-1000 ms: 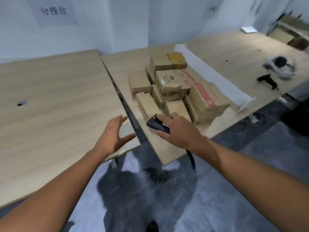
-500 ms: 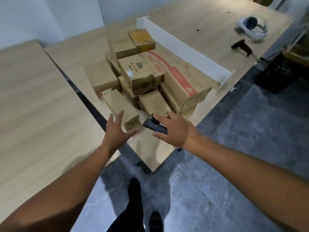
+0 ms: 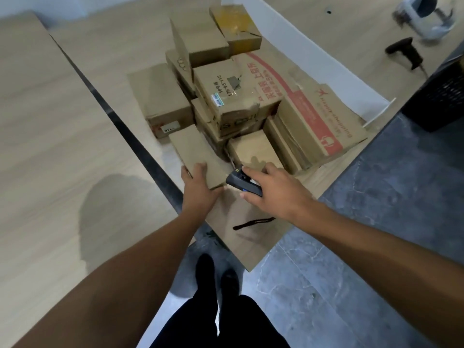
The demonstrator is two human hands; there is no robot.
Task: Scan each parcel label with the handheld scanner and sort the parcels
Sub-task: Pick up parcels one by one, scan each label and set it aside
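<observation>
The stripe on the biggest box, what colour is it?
Red. The stripe runs across the brown biggest box, seen best in the head view.
</observation>
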